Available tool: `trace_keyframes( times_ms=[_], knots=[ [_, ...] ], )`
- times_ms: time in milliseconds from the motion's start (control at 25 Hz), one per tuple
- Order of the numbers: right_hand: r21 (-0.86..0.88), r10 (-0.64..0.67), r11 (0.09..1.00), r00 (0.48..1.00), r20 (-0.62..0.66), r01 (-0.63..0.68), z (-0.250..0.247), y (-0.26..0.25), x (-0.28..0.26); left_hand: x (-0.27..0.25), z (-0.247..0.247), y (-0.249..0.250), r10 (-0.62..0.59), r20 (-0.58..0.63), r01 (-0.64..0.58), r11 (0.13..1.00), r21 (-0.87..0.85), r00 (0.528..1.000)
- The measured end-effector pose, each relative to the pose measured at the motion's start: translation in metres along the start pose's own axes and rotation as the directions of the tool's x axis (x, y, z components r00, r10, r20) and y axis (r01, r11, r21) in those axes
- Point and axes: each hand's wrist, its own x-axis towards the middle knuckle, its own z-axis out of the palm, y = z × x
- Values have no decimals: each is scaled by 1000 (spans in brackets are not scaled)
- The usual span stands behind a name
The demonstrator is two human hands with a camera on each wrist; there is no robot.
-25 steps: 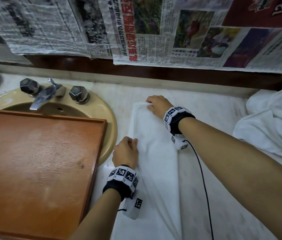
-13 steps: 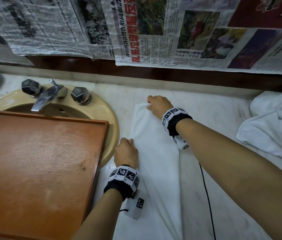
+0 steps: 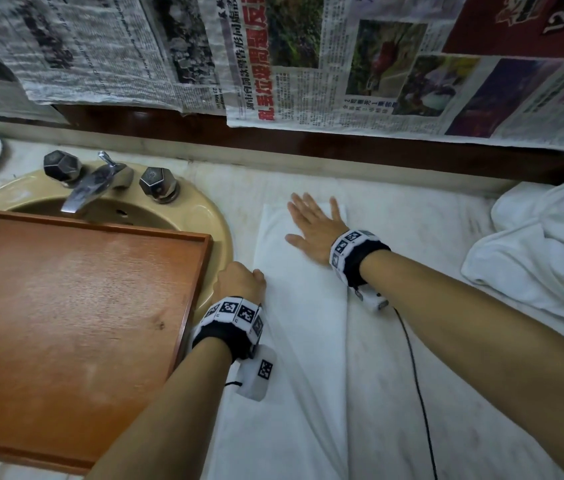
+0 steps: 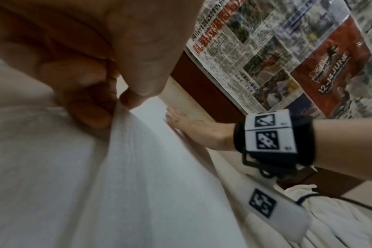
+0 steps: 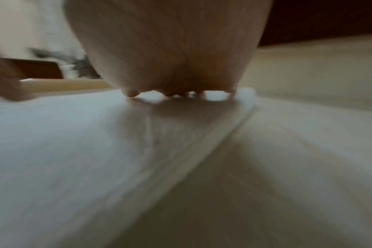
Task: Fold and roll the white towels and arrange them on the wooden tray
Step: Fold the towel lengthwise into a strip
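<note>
**Flattening the fold before the roll**

The long white folded towel (image 3: 303,306) is laid lengthwise on the pale marble counter (image 3: 429,230), just right of the empty rectangular wooden tray (image 3: 76,306), which is set over the beige oval sink (image 3: 216,216).

The right hand (image 3: 313,225) is spread flat, palm down, on the towel's far end; in the right wrist view the fingertips (image 5: 131,93) are seen pressed onto the cloth. The left hand (image 3: 239,280) is curled at the towel's left edge, about midway along; in the left wrist view that edge is seen pinched between thumb and fingers (image 4: 91,114).

Judged step: the lengthwise fold is being smoothed and squared; rolling not yet begun.

How it is done well:
- Left pinch is best kept as the anchor, so the layers are not dragged by the flat palm.
- Pressure is best swept from the far end toward the body, along the strip, so air and creases are pushed out.
- Long edges should be aligned before rolling; a diagonal crease is visible nearer the body and should be flattened.
- Risk: a skewed strip is likely to give a coned roll.

A crumpled pile of white towels (image 3: 550,251) is waiting at the right. Nothing is on the tray yet.
</note>
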Motion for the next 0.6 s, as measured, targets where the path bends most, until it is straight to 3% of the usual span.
trace_keyframes(
  times_ms=[80,120,160,200,280,320,480,600],
  knots=[
    [-51,-242,969,970,14,243,7,-10,-18,1,-1,0,7,13,-7,1000,-14,1000],
    [-56,-288,955,957,48,290,13,-8,-27,3,-2,-1,7,25,-7,1000,-22,1000],
    [-25,-221,974,973,64,223,15,-2,-37,3,-2,-1,5,39,-4,999,-36,999],
    [30,-54,998,997,48,53,14,5,-44,4,-4,0,4,45,-2,999,-49,999],
    [120,216,968,976,41,-219,11,9,-64,2,-6,-1,3,37,-1,998,-55,999],
    [154,219,964,976,12,-218,12,3,-79,0,-8,0,9,33,-7,999,-48,999],
    [288,38,957,971,-235,32,50,-54,-172,-14,-15,3,56,72,-57,998,13,996],
    [358,118,934,940,-321,5,78,-80,-211,-32,-29,4,101,51,-101,995,13,994]
  ],
)
